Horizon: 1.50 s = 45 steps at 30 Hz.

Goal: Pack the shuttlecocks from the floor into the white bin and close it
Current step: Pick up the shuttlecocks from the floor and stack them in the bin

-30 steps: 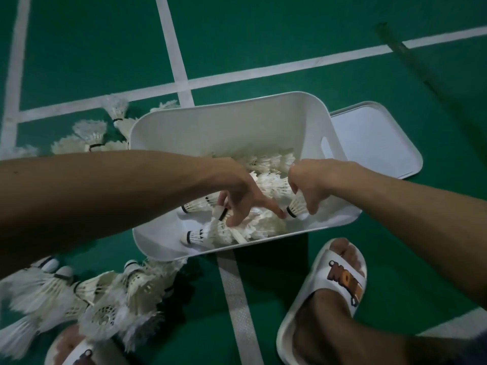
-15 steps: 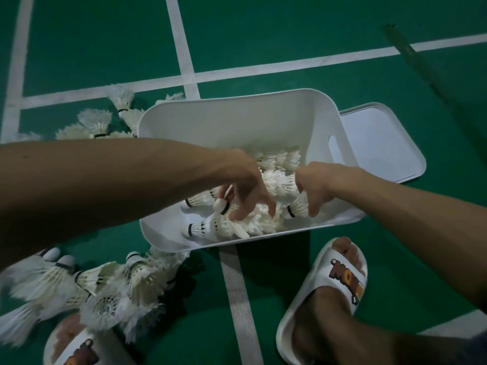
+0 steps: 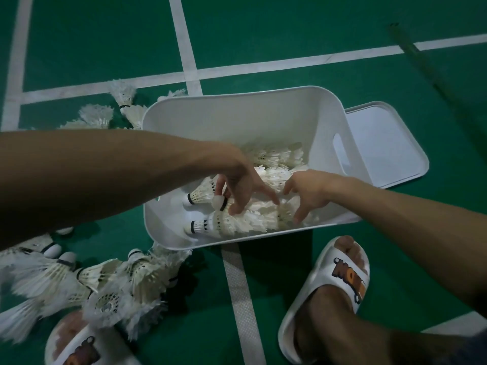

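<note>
Near the left corner of the white bin [image 3: 237, 119], loose shuttlecocks [image 3: 105, 280] lie on the floor, so packing is not finished. Inside the bin, the left hand [image 3: 242, 191] pinches 1 shuttlecock [image 3: 219, 202] by its cork, and the right hand [image 3: 308, 196] is spread over the packed shuttlecocks [image 3: 276, 175]. Next, I think: release it and fetch more.

I am seeing the green floor [image 3: 290, 30] bearing the white bin [image 3: 237, 122], the lid [image 3: 382, 143] lying just beside it, shuttlecocks [image 3: 52, 275] lying loose at left.

Bin [image 3: 168, 225] left end bare; shuttlecocks [image 3: 274, 175] crowd right

A white slide [image 3: 342, 275] stands on green floor [image 3: 290, 30] with white lines [image 3: 303, 60].
</note>
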Tool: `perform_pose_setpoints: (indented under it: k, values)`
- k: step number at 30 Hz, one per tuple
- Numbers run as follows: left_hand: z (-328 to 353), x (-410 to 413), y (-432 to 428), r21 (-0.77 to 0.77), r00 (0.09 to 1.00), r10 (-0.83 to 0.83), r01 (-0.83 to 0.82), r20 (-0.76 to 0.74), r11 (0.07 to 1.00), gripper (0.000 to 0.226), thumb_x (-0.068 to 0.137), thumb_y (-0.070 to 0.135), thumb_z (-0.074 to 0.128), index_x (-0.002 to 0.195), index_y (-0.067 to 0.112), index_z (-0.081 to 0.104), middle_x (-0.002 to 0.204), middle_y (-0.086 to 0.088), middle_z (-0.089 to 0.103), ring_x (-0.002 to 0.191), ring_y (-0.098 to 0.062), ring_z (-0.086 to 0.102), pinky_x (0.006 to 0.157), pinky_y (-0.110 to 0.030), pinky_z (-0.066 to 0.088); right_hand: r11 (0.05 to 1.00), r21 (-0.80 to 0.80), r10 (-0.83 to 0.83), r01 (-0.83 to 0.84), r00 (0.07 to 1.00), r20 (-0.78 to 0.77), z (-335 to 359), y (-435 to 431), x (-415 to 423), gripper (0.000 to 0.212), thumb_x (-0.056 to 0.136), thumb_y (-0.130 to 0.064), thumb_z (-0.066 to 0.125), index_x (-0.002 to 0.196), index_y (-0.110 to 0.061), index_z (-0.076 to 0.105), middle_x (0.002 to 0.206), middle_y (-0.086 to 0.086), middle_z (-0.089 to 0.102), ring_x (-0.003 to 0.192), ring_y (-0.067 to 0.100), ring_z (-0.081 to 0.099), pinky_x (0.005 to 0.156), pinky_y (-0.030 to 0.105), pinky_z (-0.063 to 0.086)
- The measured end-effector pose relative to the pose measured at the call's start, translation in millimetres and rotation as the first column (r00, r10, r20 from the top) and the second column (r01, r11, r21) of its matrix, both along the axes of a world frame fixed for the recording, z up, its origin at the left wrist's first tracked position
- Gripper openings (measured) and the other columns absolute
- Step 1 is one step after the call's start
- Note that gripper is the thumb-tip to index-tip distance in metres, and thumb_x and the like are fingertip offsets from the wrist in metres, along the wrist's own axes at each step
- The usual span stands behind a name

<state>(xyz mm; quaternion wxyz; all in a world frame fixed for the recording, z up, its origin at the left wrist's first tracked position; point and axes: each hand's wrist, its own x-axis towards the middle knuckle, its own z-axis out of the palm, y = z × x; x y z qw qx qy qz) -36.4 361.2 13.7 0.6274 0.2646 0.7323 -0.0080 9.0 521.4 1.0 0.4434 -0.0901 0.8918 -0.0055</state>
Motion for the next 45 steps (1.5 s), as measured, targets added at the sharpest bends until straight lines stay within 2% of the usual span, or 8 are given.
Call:
perform_pose_setpoints:
  k: [8, 12, 16, 26, 33, 36, 40, 45]
  values:
    - [6.6, -3.2, -16.7, 0.019, 1.0, 0.016, -0.015, -0.02, 1.0, 0.08, 0.079, -0.007, 0.067, 0.145, 0.024, 0.033, 0.106, -0.013, 0.058, 0.091, -0.033, 0.068, 0.07, -0.041, 0.06, 0.998, 0.06, -0.003, 0.004, 1.0, -0.012, 7.7, 5.2, -1.2, 0.075, 0.068, -0.027, 0.086, 0.134, -0.016, 0.053, 0.12, 0.004, 0.064, 0.092, 0.018, 0.064, 0.077, 0.025, 0.047]
    - [-2.6, 6.5, -20.6, 0.01, 1.0, 0.016, -0.017, 0.016, 1.0, 0.078, 0.079, -0.009, 0.066, 0.142, 0.029, 0.037, 0.123, -0.019, 0.055, 0.096, -0.035, 0.066, 0.071, -0.042, 0.06, 0.995, 0.092, 0.019, -0.024, 0.998, 0.053, -1.2, -1.0, 6.8, 0.069, 0.073, -0.024, 0.083, 0.133, -0.013, 0.052, 0.076, -0.003, 0.064, 0.075, 0.016, 0.067, 0.072, 0.025, 0.051]
    - [-12.9, 10.8, -25.2, 0.017, 0.998, 0.036, -0.037, 0.041, 0.999, 0.079, 0.081, -0.008, 0.065, 0.143, 0.03, 0.034, 0.111, -0.014, 0.055, 0.077, -0.026, 0.065, 0.062, -0.034, 0.057, 0.997, 0.077, 0.007, -0.007, 1.0, 0.002, -6.2, -2.9, 6.7, 0.049, 0.077, -0.015, 0.08, 0.122, -0.013, 0.062, 0.099, 0.003, 0.067, 0.085, 0.018, 0.065, 0.066, 0.022, 0.047]
    - [-18.2, 11.6, -36.0, 0.115, 0.995, 0.095, -0.096, 0.012, 0.989, 0.078, 0.08, -0.006, 0.066, 0.143, 0.028, 0.035, 0.086, -0.004, 0.05, 0.088, -0.029, 0.064, 0.063, -0.032, 0.053, 0.978, -0.012, -0.208, 0.209, 0.978, 0.01, -17.0, -4.1, 4.6, 0.031, 0.078, -0.009, 0.078, 0.108, -0.008, 0.067, 0.077, 0.0, 0.067, 0.05, 0.004, 0.059, 0.046, 0.017, 0.044]
    - [-13.0, 6.4, -38.0, 0.155, 0.985, 0.16, -0.167, 0.059, 0.974, 0.078, 0.079, -0.006, 0.068, 0.141, 0.031, 0.038, 0.112, -0.01, 0.052, 0.077, -0.02, 0.061, 0.063, -0.03, 0.057, 0.968, -0.043, -0.243, 0.249, 0.965, 0.103, -0.8, -4.0, -0.8, 0.052, 0.079, -0.001, 0.075, 0.127, -0.006, 0.055, 0.084, 0.012, 0.066, 0.037, 0.007, 0.06, 0.04, 0.017, 0.046]
    - [-6.9, 0.6, -34.2, 0.227, 0.961, 0.256, -0.273, 0.099, 0.935, 0.075, 0.078, -0.003, 0.072, 0.139, 0.026, 0.039, 0.123, -0.013, 0.051, 0.081, -0.021, 0.065, 0.061, -0.025, 0.056, 0.97, -0.048, -0.232, 0.238, 0.967, 0.106, 12.5, 1.0, -10.1, 0.055, 0.079, -0.002, 0.075, 0.13, -0.009, 0.055, 0.052, -0.002, 0.062, 0.039, 0.01, 0.061, 0.04, 0.017, 0.047]
    - [-2.8, -2.5, -26.0, 0.294, 0.939, 0.336, -0.341, 0.067, 0.893, 0.056, 0.077, 0.004, 0.076, 0.126, 0.008, 0.048, 0.109, -0.006, 0.06, 0.083, -0.021, 0.066, 0.057, -0.018, 0.052, 0.963, -0.038, -0.261, 0.267, 0.959, 0.114, 7.9, 10.5, -5.7, 0.056, 0.082, -0.003, 0.072, 0.134, -0.009, 0.052, 0.094, 0.012, 0.065, 0.058, 0.017, 0.067, 0.046, 0.02, 0.052]
    - [-7.9, 1.2, -25.1, 0.303, 0.956, 0.294, -0.284, 0.014, 0.91, 0.044, 0.077, 0.009, 0.076, 0.114, 0.015, 0.053, 0.109, -0.003, 0.062, 0.078, -0.013, 0.064, 0.056, -0.017, 0.049, 0.955, -0.071, -0.28, 0.288, 0.954, 0.106, -5.5, 10.8, 1.5, 0.048, 0.081, 0.003, 0.071, 0.126, 0.002, 0.056, 0.082, 0.012, 0.064, 0.043, 0.01, 0.061, 0.041, 0.018, 0.048]
